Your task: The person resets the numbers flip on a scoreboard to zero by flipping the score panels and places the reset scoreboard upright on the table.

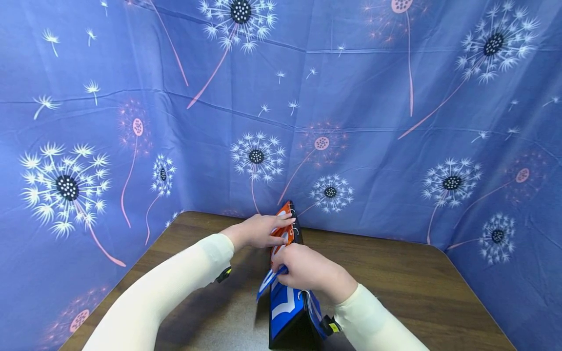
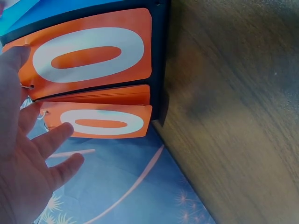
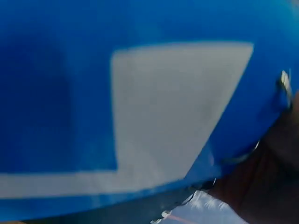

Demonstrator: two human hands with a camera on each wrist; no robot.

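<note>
A tent-shaped flip scoreboard (image 1: 300,237) with a black frame stands on the table, its number cards hanging from metal rings along the top ridge. My left hand (image 1: 259,231) rests over the far end with fingers spread, touching the orange cards (image 2: 88,55), which read 0. The right hand (image 1: 311,267) pinches a blue card (image 1: 266,282) that is lifted away from the near end's left face. Under it shows another blue card (image 1: 283,314) with part of a white digit. In the right wrist view a blue card face (image 3: 173,107) fills most of the picture.
The scoreboard stands on a brown wood-grain table (image 1: 373,273). A blue cloth with dandelion prints (image 1: 364,161) hangs behind the table and along its sides. Small dark devices with yellow marks (image 1: 224,274) are at both wrists.
</note>
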